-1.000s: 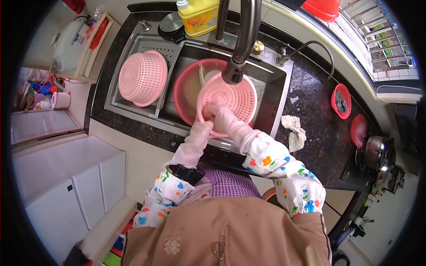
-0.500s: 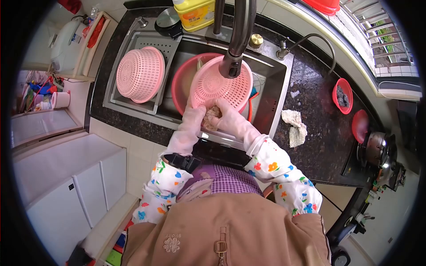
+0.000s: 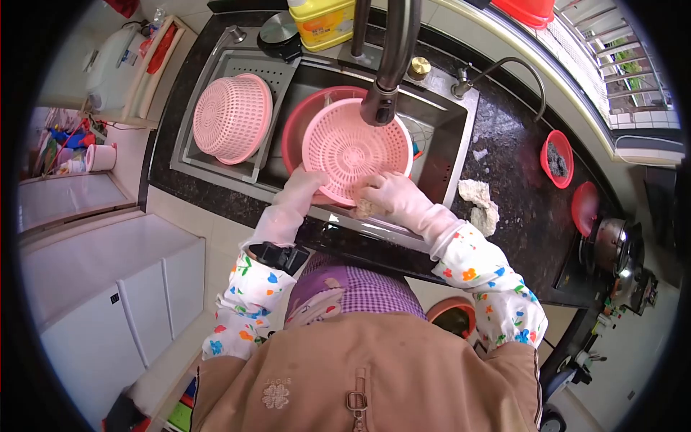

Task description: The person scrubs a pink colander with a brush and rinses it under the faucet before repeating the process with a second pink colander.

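The right hand (image 3: 394, 196) had shifted away from the left hand (image 3: 296, 193) along the near rim of the pink basket (image 3: 356, 140), carrying the beige scrubber (image 3: 366, 209) with it; half a second earlier the two hands had almost met around that scrubber. The basket had also tilted to show its inside more squarely. It was over the red basin (image 3: 291, 140) in the sink (image 3: 450, 144), its far edge partly hidden by the faucet (image 3: 389, 72). The left hand grasped the rim at the near left, while the right was curled over the scrubber at the near edge; how hard either squeezed, I could not tell. Rubbing this rim well seemed to call for a steady left hold, since the thin, perforated wall would likely flex under pressure. Short strokes along the curve, with the scrubber wrapped over both faces of the edge, looked surest. Turning the basket a little between strokes, clear of the faucet head, seemed likely to keep the coverage even.
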A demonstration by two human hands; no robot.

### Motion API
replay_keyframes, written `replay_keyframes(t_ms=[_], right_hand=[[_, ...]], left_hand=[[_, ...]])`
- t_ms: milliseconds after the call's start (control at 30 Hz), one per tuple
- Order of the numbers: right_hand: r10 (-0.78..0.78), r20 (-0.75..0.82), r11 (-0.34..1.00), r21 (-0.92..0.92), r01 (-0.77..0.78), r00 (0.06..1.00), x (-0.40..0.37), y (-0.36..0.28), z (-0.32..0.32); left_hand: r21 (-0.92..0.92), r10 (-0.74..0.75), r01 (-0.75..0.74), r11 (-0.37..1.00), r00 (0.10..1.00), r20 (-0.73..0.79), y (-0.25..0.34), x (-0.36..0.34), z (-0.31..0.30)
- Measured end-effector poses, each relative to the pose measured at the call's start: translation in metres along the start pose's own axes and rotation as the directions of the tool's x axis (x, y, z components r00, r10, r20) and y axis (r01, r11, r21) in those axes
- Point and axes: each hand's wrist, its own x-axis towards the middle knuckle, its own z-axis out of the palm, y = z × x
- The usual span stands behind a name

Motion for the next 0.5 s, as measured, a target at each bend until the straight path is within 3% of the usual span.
replay_keyframes(t_ms=[33,67,100,133,200,233,267,333,367,400,467,500], right_hand=[[0.030,0.061,0.995,0.097,-0.036,0.998,0.002,-0.006,-0.013],[0.056,0.125,0.979,0.188,-0.079,0.991,0.003,-0.010,-0.025],[0.070,0.032,0.961,0.267,-0.076,0.997,0.003,-0.013,-0.032],[0.071,0.028,0.963,0.259,-0.076,0.997,0.004,-0.008,-0.034],[0.042,-0.145,0.904,0.427,0.024,0.989,0.010,0.005,-0.040],[0.039,-0.260,0.901,0.426,0.078,0.965,0.014,0.006,-0.044],[0.031,-0.261,0.902,0.423,0.085,0.965,0.016,0.007,-0.051],[0.031,-0.304,0.860,0.493,0.129,0.952,0.018,0.009,-0.065],[0.018,-0.383,0.891,0.425,0.159,0.924,0.019,0.010,-0.067],[0.016,-0.384,0.894,0.420,0.159,0.923,0.021,0.009,-0.070],[0.108,-0.545,0.936,0.337,0.099,0.832,0.023,0.007,-0.076],[0.117,-0.628,0.976,0.218,0.029,0.769,0.017,0.007,-0.071]], left_hand=[[0.331,0.255,-0.183,0.926,0.948,-0.191,-0.003,0.001,0.006],[0.648,0.531,-0.254,0.718,0.803,-0.273,-0.006,0.003,0.009],[0.803,0.743,-0.327,0.499,0.638,-0.201,-0.017,0.013,0.001],[0.802,0.747,-0.335,0.495,0.635,-0.196,-0.009,0.011,0.001],[0.793,0.667,-0.590,0.151,0.653,0.359,0.021,-0.007,0.011],[0.668,0.618,-0.744,0.022,0.535,0.576,0.039,-0.016,0.030],[0.670,0.622,-0.742,0.017,0.532,0.574,0.034,-0.013,0.031],[0.751,0.597,-0.645,0.140,0.661,0.455,0.021,-0.013,0.034],[0.580,0.575,-0.629,0.517,0.757,0.309,0.020,-0.017,0.044],[0.578,0.579,-0.634,0.514,0.753,0.312,0.017,-0.013,0.051],[0.557,0.633,-0.585,0.589,0.763,0.131,0.010,-0.006,0.059],[0.554,0.638,-0.591,0.586,0.758,0.134,0.010,-0.005,0.059]])
